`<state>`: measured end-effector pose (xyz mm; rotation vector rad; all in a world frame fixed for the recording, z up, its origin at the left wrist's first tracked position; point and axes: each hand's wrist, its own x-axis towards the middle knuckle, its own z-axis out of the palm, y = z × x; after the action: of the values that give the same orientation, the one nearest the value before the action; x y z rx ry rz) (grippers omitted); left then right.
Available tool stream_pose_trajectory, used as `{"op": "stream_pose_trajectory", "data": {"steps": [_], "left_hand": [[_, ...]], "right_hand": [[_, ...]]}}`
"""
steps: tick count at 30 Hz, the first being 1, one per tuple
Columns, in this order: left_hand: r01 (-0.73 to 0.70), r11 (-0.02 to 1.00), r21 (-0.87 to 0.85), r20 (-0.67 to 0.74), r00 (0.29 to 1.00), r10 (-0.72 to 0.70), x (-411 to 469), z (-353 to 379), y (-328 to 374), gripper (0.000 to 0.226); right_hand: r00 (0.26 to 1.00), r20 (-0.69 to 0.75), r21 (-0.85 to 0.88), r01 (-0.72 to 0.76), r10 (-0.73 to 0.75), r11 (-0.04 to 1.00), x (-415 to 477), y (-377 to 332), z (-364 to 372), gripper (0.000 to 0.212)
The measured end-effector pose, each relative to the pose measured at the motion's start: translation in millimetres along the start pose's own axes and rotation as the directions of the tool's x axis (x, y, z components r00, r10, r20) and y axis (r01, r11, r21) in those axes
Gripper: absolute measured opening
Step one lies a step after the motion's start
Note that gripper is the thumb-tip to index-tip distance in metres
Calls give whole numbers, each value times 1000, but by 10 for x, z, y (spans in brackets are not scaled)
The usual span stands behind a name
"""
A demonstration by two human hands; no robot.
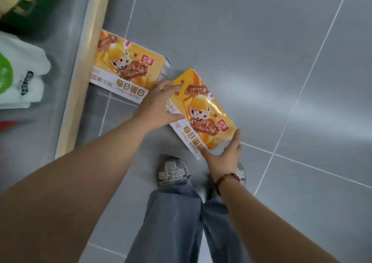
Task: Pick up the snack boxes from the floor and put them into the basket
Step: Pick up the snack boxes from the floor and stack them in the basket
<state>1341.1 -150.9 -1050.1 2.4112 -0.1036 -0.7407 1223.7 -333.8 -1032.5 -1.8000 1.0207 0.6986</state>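
Pressing straight fingers (237, 137) on both ends, your left hand (159, 103) and right hand (225, 154) hold the middle snack box (203, 111). It looks light, stiff, slippery.

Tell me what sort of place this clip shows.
Probably a shop aisle, though I can't be sure: grey tiled floor, a low shelf holding bagged goods, and two matching snack boxes.

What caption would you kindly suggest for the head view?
Left hand and right hand press against near box; far box lies behind.
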Motion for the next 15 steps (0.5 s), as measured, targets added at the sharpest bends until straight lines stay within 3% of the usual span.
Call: {"op": "stream_pose_trajectory", "data": {"steps": [7,15], "left_hand": [[19,1000,7,45,999,-19,412,280,-288,108],[50,998,25,-40,998,-49,219,90,35,108]], "right_hand": [[997,-76,88,14,-7,996,352,220,397,124],[993,3,-41,114,-114,993,289,-105,45,127]]}}
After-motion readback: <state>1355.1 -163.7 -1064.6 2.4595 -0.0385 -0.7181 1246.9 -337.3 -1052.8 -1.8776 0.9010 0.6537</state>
